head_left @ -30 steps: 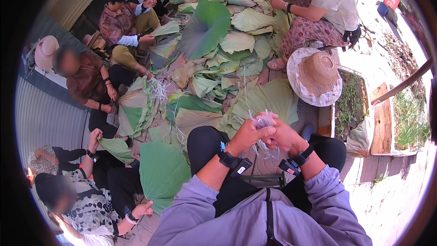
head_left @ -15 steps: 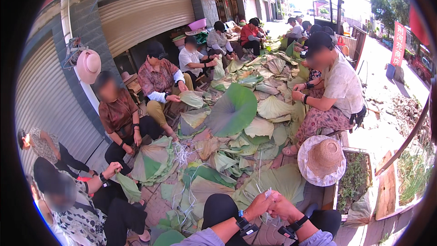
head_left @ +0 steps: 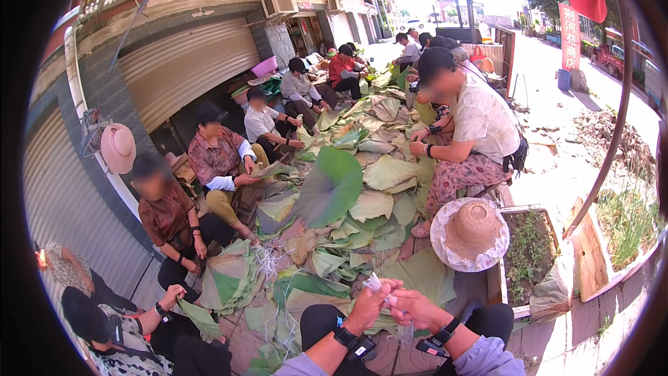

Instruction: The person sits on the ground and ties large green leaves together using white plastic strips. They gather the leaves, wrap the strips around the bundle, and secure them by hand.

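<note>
Whitish, translucent bundle of strips (head_left: 374,283)

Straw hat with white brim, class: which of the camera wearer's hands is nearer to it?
Right. In the picture, the right hand is below the straw hat and to its left; the left hand is farther left.

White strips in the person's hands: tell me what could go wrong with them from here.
The white strips poke up above the left hand, and loose ends dangle beneath the hands, so a few might slip out or tangle. Any that drop could be hard to pick out, since a messy heap of similar strips already lies among the lotus leaves ahead.
</note>
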A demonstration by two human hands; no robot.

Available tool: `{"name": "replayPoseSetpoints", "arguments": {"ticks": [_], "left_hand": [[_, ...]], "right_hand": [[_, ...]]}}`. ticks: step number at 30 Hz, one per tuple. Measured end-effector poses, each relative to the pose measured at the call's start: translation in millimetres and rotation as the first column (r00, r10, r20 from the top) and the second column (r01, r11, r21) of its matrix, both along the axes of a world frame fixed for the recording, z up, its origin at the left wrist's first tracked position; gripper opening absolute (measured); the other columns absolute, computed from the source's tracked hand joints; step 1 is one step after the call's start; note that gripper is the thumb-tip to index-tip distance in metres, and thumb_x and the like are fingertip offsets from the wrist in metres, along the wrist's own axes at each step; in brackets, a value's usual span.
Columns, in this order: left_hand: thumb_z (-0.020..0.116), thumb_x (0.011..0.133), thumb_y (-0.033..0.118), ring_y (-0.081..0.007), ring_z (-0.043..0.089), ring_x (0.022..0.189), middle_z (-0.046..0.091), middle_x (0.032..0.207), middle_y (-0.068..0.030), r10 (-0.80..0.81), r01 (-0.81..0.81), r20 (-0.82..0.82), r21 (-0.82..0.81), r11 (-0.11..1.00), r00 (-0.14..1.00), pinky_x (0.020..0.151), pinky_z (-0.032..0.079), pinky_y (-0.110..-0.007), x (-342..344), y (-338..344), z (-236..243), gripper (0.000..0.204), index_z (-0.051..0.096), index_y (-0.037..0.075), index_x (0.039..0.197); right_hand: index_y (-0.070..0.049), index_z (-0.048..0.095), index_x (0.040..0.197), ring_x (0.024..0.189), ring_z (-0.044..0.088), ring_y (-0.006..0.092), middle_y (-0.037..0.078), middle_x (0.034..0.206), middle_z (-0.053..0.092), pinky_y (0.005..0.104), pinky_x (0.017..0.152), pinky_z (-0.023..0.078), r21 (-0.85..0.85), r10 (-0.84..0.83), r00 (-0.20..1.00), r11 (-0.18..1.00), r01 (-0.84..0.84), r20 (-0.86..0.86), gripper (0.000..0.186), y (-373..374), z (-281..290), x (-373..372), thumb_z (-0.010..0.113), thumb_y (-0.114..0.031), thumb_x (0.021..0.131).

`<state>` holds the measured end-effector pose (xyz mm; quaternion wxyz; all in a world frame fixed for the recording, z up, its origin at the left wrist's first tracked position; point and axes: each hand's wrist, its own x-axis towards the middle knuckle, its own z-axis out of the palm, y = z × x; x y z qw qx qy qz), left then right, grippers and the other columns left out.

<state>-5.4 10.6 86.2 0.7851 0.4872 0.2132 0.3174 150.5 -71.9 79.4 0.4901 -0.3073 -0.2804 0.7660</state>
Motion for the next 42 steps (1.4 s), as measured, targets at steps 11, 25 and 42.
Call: {"name": "replayPoseSetpoints", "arguments": {"ticks": [11,25,42], "left_hand": [[0.045,0.107,0.044,-0.0093,0.059,0.075,0.064,0.115,-0.0096,-0.041,0.065,-0.142,0.170,0.983,0.989,0.063,0.049,-0.024,24,-35,6,0.052,0.056,-0.001,0.132],[0.040,0.108,0.041,-0.0288,0.064,0.090,0.055,0.078,-0.0062,0.089,-0.029,0.264,-0.220,0.975,0.960,0.088,0.052,-0.049,-8,-22,66,0.039,0.054,0.009,0.090],[0.046,0.107,0.040,-0.0103,0.039,0.053,0.045,0.068,0.0006,0.451,-0.439,0.313,-0.113,0.891,0.836,0.042,0.030,-0.025,-188,95,103,0.040,0.053,0.010,0.082]], "right_hand": [[-0.005,0.064,0.104,0.056,0.047,0.0056,-0.003,0.071,0.054,0.0211,0.050,0.037,0.272,-0.179,0.901,0.960,0.071,0.395,0.021,-21,9,19,0.055,-0.024,0.104],[-0.003,0.063,0.107,0.063,0.052,0.0061,-0.001,0.079,0.060,0.0214,0.059,0.043,0.246,0.056,0.961,0.961,-0.126,0.272,0.018,-46,18,13,0.061,-0.019,0.099],[-0.001,0.066,0.102,0.054,0.049,0.0046,-0.002,0.071,0.060,0.0224,0.052,0.041,0.125,0.209,0.956,0.963,-0.237,0.205,0.017,-40,-18,45,0.062,-0.017,0.098]]}}
